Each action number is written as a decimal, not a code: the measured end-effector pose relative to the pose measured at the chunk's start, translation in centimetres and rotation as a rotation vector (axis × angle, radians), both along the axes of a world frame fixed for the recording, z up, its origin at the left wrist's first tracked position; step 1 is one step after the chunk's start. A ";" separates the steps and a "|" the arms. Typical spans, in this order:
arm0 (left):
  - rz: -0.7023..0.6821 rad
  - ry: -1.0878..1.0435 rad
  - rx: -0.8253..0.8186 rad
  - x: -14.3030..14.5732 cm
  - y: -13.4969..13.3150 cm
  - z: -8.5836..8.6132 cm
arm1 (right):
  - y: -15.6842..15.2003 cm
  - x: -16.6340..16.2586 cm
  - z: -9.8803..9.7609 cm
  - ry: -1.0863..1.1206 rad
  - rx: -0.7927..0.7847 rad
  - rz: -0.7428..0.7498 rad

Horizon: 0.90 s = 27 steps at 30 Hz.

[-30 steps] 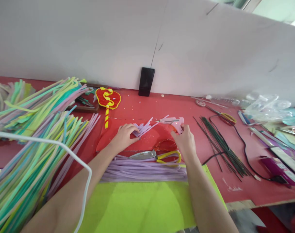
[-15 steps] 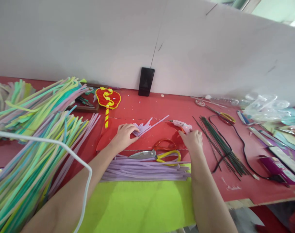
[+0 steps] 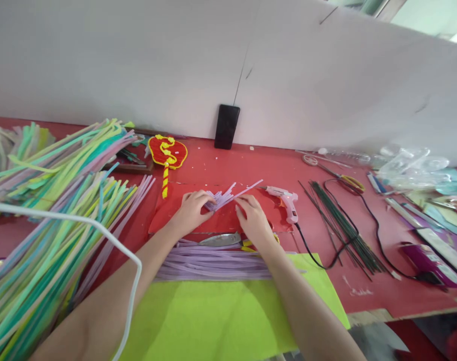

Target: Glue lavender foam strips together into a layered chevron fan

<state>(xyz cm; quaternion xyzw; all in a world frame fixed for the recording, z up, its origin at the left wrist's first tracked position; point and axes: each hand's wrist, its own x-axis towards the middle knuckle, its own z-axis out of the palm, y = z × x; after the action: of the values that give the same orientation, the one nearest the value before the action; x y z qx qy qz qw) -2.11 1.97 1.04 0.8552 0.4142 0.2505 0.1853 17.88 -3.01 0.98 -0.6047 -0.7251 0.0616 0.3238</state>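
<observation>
My left hand [image 3: 195, 208] is closed round a small bunch of purple pipe cleaners [image 3: 220, 198], their ends fanning out to the right. One stem sticks out farther than the others. At that longer stem, my right hand [image 3: 251, 214] pinches with thumb and fingers. A pink glue gun [image 3: 285, 199] lies on the red board [image 3: 168, 215], just right of my right hand, apart from it. Scissors [image 3: 223, 240] with a yellow handle are partly hidden under my right wrist. They rest by a row of long purple pipe cleaners [image 3: 213, 263] on a lime-green sheet [image 3: 213, 311].
Piles of pastel pipe cleaners [image 3: 55, 250] cover the left side. A red and yellow fan-shaped piece [image 3: 168, 153] lies behind. A black phone [image 3: 227, 127] leans on the wall. Dark green wires [image 3: 337, 230], a black cord [image 3: 379, 253] and more scissors [image 3: 349, 183] lie at right.
My right hand has let go of the glue gun and moved left to the purple bunch, where it pinches a stem. My left hand has stayed in place.
</observation>
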 end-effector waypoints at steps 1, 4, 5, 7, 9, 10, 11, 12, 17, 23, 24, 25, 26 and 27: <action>0.000 0.002 0.011 0.0 0.0 0.0 | 0.1 0.0 -0.4 -0.012 -0.009 0.020; 0.015 0.013 0.043 0.0 0.0 -0.2 | 0.4 0.3 -0.9 -0.048 -0.016 0.033; 0.015 0.015 0.048 0.0 0.0 -0.2 | 0.4 0.4 -0.9 -0.063 -0.014 0.031; 0.003 0.013 0.049 0.0 0.0 -0.3 | 0.4 0.4 -0.8 -0.094 -0.006 0.028; -0.011 0.008 0.043 0.0 0.1 -0.4 | 0.3 0.3 -0.6 -0.117 -0.005 0.027; -0.011 0.006 0.040 0.0 0.1 -0.4 | 0.3 0.3 -0.5 -0.125 -0.008 0.026; -0.010 0.005 0.036 0.0 0.1 -0.4 | 0.2 0.2 -0.4 -0.132 -0.014 0.025; -0.008 0.006 0.031 0.0 0.1 -0.4 | 0.2 0.1 -0.4 -0.140 -0.022 0.023; -0.005 0.009 0.015 0.0 0.1 -0.2 | 0.1 -0.1 -0.3 -0.171 -0.054 0.010; -0.006 0.002 0.020 0.1 0.1 -0.2 | 0.0 -0.1 -0.2 -0.173 -0.080 0.003; -0.005 0.003 0.020 0.1 0.1 -0.2 | 0.0 -0.1 -0.2 -0.168 -0.082 0.005; -0.003 0.004 0.019 0.1 0.1 -0.3 | 0.0 -0.1 -0.2 -0.160 -0.084 0.009; -0.001 0.004 0.019 0.1 0.1 -0.3 | 0.0 -0.1 -0.2 -0.151 -0.087 0.015; 0.000 0.003 0.018 0.0 0.2 -0.3 | 0.0 -0.1 -0.2 -0.138 -0.089 0.022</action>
<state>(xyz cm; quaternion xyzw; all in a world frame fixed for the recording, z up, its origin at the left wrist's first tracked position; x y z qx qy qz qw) -2.06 2.13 0.71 0.8573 0.4121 0.2528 0.1768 17.77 -2.99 0.77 -0.6133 -0.7488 0.0554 0.2453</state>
